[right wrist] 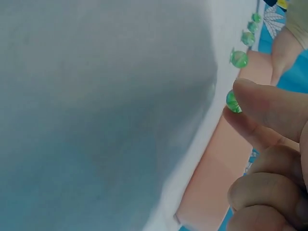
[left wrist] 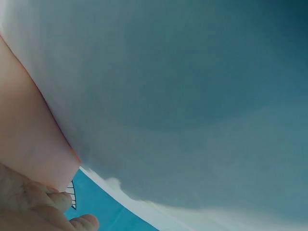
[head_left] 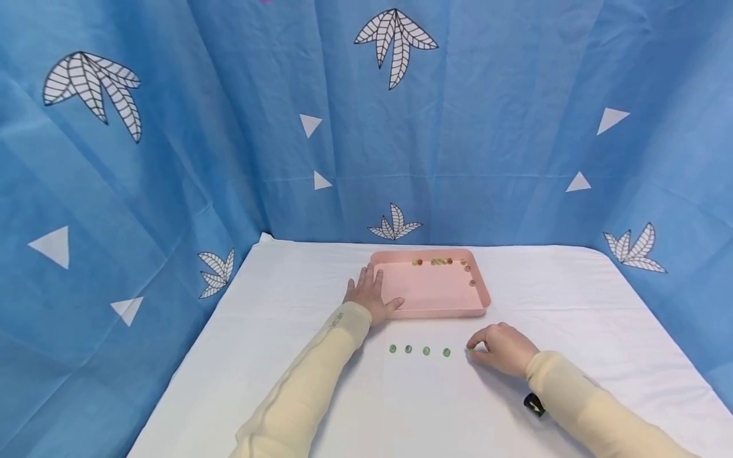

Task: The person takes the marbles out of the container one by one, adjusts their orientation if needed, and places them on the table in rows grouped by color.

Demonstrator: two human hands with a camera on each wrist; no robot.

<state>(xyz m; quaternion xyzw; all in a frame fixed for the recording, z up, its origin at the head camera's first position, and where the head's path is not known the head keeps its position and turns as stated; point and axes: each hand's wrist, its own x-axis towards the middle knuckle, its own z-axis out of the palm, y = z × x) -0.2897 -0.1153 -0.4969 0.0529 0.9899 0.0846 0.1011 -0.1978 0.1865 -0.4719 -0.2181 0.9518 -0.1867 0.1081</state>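
Between thumb and index finger my right hand [head_left: 505, 348] pinches a green marble [right wrist: 233, 101], low over the white cloth, at the right end of a row. To its left in the head view lie several green marbles [head_left: 426, 350], spaced apart in a line; they also show in the right wrist view. My left hand [head_left: 369, 298] rests with spread fingers on the left edge of the pink tray [head_left: 429, 313]. In the left wrist view that hand's fingers [left wrist: 43, 202] show at the lower left, beside the tray's wall.
Inside the tray several small marbles lie along the back wall and right side, some yellow-green [head_left: 438, 261], some brownish [head_left: 472, 283]. White cloth [head_left: 258, 356] covers the table. A blue curtain [head_left: 492, 140] with leaf patterns hangs behind and at both sides.
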